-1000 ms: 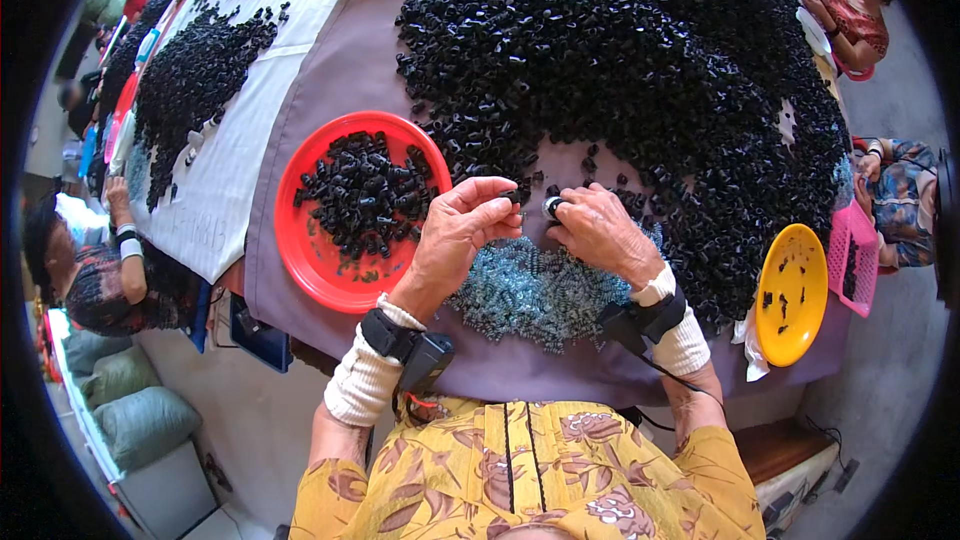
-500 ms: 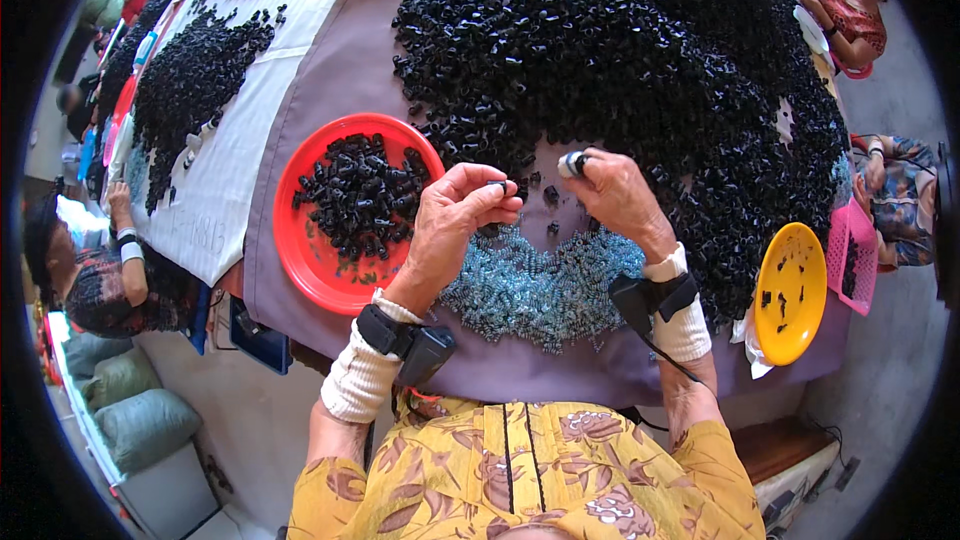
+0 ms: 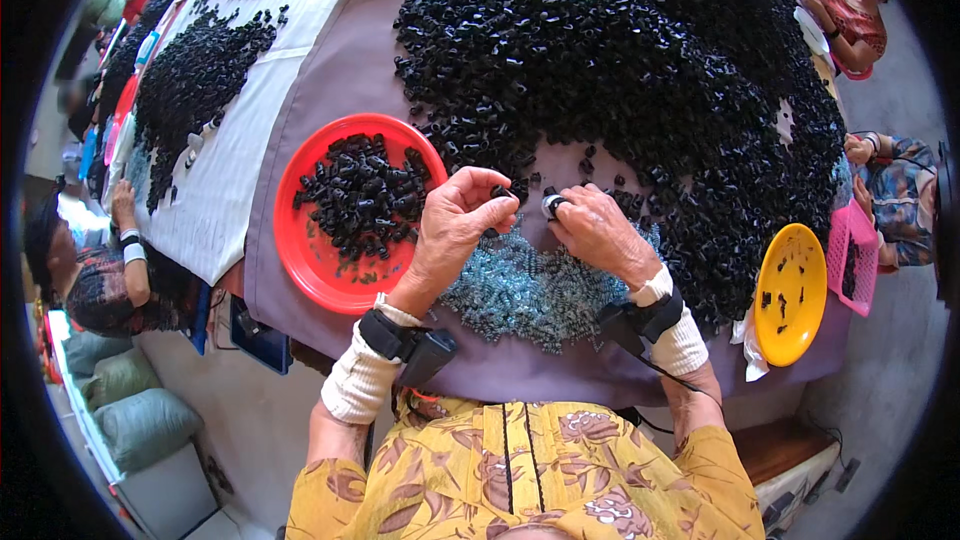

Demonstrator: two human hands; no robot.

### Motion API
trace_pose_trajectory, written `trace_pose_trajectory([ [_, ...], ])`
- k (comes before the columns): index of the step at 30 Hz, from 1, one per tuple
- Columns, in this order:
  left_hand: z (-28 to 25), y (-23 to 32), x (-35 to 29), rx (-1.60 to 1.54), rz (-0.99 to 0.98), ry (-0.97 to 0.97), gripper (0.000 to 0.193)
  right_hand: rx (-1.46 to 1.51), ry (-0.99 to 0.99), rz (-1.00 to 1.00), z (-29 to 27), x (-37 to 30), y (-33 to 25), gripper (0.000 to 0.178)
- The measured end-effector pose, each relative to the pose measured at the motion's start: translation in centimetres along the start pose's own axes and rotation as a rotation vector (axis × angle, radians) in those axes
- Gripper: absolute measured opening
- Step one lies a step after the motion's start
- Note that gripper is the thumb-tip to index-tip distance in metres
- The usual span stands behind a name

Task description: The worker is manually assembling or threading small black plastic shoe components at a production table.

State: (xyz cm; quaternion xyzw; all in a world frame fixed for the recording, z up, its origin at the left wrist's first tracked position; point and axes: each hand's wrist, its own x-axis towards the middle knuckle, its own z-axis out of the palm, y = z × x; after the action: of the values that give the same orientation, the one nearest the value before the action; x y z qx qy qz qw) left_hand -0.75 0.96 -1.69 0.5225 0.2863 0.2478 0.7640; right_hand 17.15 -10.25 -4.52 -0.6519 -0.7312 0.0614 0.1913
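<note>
My left hand (image 3: pixel 450 230) pinches a small black plastic piece (image 3: pixel 502 192) between thumb and forefinger, just right of a red plate (image 3: pixel 287 225) heaped with similar black pieces. My right hand (image 3: pixel 608 237) is closed a little to the right, fingers curled and turned toward the left hand; whatever its fingertips hold is hidden. A white and dark band (image 3: pixel 552 205) shows at one of its fingers. Under and between both hands lies a heap of small, shiny bluish metal springs (image 3: pixel 530 300). A large pile of black plastic pieces (image 3: pixel 590 60) spreads beyond them, with a few loose ones near the fingers.
A yellow plate (image 3: pixel 800 280) with a few black bits and a pink basket (image 3: pixel 850 250) stand at the right table edge. Another table (image 3: pixel 225 210) with black heaps is at left. People sit at left and right. Grey sacks (image 3: pixel 150 420) lie lower left.
My right hand has come down and left, closer to the left hand. The left hand stays almost in place, still pinching the black piece.
</note>
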Motion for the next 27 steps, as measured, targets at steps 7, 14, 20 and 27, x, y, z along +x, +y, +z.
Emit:
trace_pose_trajectory([
  [7, 0.1, -0.3, -0.1, 0.126, 0.012, -0.046, 0.020, 0.665, 0.225, 0.210, -3.2, 2.1, -1.8, 0.015],
  [14, 0.6, -0.3, -0.2, 0.209, 0.032, -0.042, 0.024, 0.662, 0.235, 0.231, -3.7, 3.2, -2.4, 0.014],
  [20, 0.0, 0.0, -0.2, 0.155, 0.014, -0.022, 0.022, 0.514, 0.093, 0.163, -3.1, 2.7, -1.6, 0.010],
  [27, -1.0, 0.1, -0.2, 0.158, 0.025, 0.014, 0.021, 0.041, 0.015, 0.067, -0.5, 2.1, -1.5, 0.007],
])
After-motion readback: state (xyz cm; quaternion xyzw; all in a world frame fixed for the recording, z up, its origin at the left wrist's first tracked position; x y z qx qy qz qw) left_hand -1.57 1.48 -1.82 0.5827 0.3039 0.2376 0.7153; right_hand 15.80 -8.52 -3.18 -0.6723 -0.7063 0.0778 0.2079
